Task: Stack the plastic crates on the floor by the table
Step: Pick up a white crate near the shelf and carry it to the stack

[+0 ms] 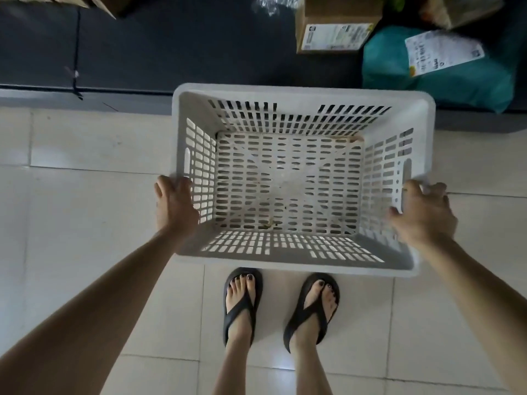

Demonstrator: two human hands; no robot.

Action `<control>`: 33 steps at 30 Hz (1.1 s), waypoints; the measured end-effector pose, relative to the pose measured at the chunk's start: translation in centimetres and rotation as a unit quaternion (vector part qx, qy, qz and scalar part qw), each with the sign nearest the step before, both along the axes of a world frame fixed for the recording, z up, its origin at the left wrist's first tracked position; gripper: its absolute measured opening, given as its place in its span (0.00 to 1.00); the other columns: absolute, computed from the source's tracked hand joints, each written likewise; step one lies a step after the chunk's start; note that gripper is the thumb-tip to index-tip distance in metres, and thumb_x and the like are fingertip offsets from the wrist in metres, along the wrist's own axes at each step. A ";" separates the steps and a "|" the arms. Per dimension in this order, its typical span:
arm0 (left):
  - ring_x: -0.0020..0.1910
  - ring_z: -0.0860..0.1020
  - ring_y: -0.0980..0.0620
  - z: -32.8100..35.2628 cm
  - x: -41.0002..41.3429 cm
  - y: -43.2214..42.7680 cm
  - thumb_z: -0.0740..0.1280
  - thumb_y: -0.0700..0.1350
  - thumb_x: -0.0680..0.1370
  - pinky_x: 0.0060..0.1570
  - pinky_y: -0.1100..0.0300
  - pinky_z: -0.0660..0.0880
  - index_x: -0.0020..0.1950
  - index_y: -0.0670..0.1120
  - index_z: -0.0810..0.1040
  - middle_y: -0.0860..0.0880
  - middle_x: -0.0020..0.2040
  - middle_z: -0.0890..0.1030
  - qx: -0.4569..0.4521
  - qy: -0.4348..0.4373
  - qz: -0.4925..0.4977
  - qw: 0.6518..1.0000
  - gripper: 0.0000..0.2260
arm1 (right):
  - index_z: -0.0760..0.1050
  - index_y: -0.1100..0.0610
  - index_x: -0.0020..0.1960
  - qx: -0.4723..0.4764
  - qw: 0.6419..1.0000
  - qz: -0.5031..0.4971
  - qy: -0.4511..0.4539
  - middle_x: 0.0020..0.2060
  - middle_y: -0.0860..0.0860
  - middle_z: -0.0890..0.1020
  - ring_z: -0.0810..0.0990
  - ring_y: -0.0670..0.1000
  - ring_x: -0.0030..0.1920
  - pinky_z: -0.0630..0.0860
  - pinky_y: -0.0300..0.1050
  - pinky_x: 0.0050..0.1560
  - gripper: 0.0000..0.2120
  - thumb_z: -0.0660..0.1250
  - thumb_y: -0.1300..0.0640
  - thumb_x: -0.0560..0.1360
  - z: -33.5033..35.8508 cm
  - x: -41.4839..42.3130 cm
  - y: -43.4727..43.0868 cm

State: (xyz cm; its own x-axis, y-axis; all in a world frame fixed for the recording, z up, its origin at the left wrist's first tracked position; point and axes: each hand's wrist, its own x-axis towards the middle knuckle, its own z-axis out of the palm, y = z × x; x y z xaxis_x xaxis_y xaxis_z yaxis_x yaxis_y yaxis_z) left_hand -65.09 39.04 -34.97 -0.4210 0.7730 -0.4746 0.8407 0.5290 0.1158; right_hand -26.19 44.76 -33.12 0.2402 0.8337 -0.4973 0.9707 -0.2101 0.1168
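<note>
Crate (pixel 302 94), pale slotted plastic, upright, side rims within curled left hand (pixel 175 205) and right hand (pixel 425 210).

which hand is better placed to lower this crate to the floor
Neither alone: the left hand and right hand grip opposite side rims of the crate, roughly level. Left, if pressed: its hold shows clearly, while the right's is blurred.

The right grip (pixel 425 212) on the crate (pixel 285 95) is motion-blurred, the cardboard box (pixel 336 27) label print is illegible, and the top edge crops that box.
</note>
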 end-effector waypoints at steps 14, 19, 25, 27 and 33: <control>0.54 0.76 0.39 5.5 2.5 -1.8 0.68 0.32 0.70 0.48 0.50 0.79 0.58 0.47 0.74 0.41 0.58 0.72 -0.128 0.001 -0.044 0.991 0.19 | 0.61 0.51 0.70 -0.071 0.997 -0.042 0.010 0.53 0.60 0.72 0.78 0.62 0.51 0.75 0.50 0.44 0.26 0.61 0.64 0.75 6.1 4.6 -3.8; 0.52 0.78 0.41 10.0 5.3 -1.9 0.68 0.33 0.70 0.45 0.54 0.79 0.59 0.49 0.74 0.43 0.56 0.74 -0.141 -0.004 -0.103 0.985 0.21 | 0.66 0.52 0.64 -0.067 0.993 -0.094 0.003 0.47 0.57 0.72 0.78 0.61 0.49 0.75 0.49 0.42 0.17 0.57 0.62 0.76 10.5 7.8 -7.5; 0.46 0.78 0.42 17.4 10.2 -0.1 0.64 0.34 0.70 0.42 0.55 0.76 0.59 0.50 0.73 0.45 0.50 0.73 -0.129 -0.013 -0.163 0.978 0.20 | 0.66 0.52 0.65 -0.061 0.985 -0.163 0.007 0.43 0.53 0.66 0.79 0.60 0.51 0.77 0.49 0.46 0.21 0.58 0.64 0.74 17.7 12.2 -12.2; 0.40 0.76 0.45 20.2 12.4 0.7 0.63 0.34 0.70 0.33 0.58 0.71 0.60 0.50 0.67 0.46 0.45 0.73 -0.110 -0.013 -0.189 0.976 0.21 | 0.63 0.50 0.68 -0.053 0.981 -0.186 0.010 0.44 0.53 0.67 0.79 0.59 0.52 0.76 0.49 0.45 0.24 0.57 0.64 0.74 20.1 13.9 -13.2; 0.33 0.76 0.45 28.3 19.8 3.7 0.64 0.32 0.70 0.28 0.57 0.71 0.71 0.50 0.51 0.47 0.35 0.75 -0.063 -0.018 -0.224 0.972 0.35 | 0.42 0.47 0.77 0.015 0.961 -0.275 0.022 0.58 0.57 0.74 0.79 0.57 0.53 0.76 0.51 0.48 0.39 0.59 0.65 0.75 27.2 20.5 -14.9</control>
State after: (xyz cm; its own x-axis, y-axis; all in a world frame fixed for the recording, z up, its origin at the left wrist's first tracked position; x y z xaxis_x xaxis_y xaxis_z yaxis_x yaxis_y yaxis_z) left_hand -45.30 42.76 -6.64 -0.0372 0.8102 -0.5850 0.9865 0.1232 0.1078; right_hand -5.68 29.86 -5.89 0.6277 0.6009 -0.4949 0.7160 -0.6952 0.0639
